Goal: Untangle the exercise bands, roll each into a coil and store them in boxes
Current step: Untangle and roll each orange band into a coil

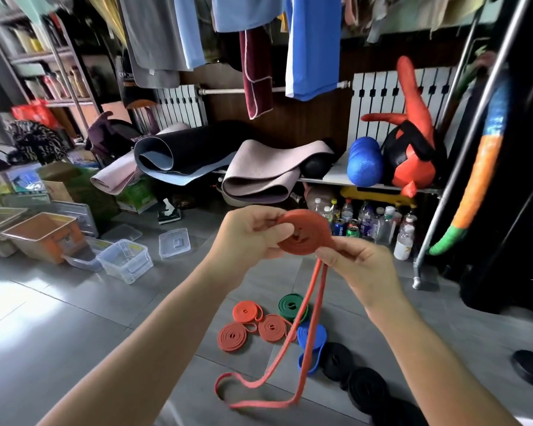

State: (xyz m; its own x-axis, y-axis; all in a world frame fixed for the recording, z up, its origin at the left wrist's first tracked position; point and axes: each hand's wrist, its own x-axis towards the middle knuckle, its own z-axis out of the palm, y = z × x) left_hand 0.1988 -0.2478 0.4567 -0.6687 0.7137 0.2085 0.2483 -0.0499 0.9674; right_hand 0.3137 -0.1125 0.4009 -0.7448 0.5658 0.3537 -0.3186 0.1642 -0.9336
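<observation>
I hold a partly rolled orange band coil [308,232] at chest height. My left hand [250,238] pinches the coil's left side, thumb near its centre. My right hand [360,265] grips the band where it leaves the coil. The orange band's loose tail [293,336] hangs down as two strands and loops on the floor. Below lie finished coils: three orange coils [233,336], a green coil [291,307], a blue coil [311,335] and black coils [366,385].
Clear plastic boxes [125,259] and lids [174,242] sit on the grey tile floor at left, beside orange and grey bins [43,238]. Rolled mats, bottles and a metal rack leg [419,281] stand behind.
</observation>
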